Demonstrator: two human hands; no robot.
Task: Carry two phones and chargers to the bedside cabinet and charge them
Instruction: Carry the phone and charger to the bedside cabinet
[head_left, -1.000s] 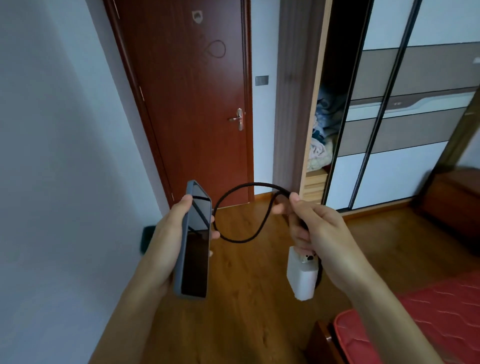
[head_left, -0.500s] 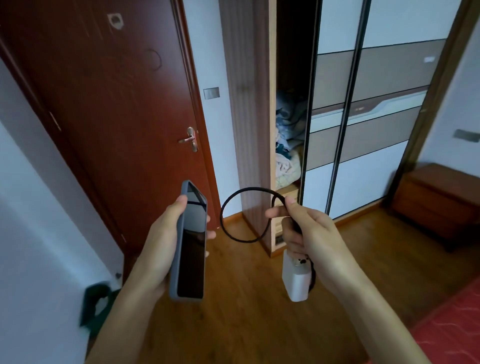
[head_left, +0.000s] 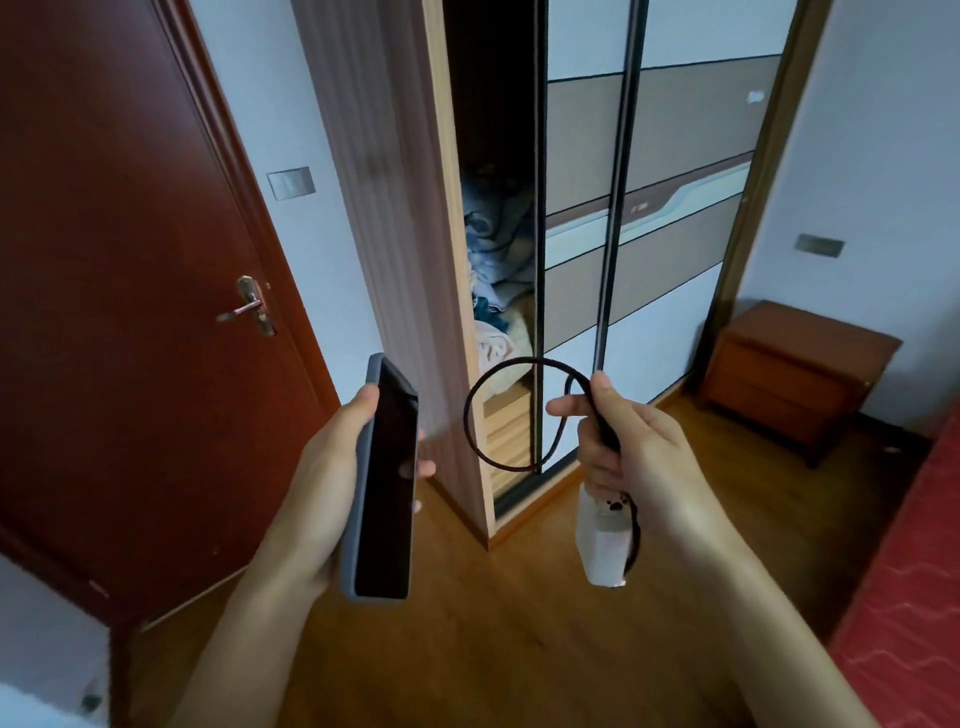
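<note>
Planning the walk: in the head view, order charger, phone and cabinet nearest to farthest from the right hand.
1. Charger, held in the right hand.
2. Phone, in the left hand, beside it.
3. Cabinet, far right against the wall.

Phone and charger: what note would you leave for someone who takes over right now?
Left hand grips a phone, screen dark.
Right hand grips the black cable, looped; the white charger hangs below it.
Bedside cabinet stands ahead to the right, not yet reached.
Done: one phone and one charger are in hand.
Left: a second phone and charger are not in view; carry everything to the cabinet and plug in.
</note>
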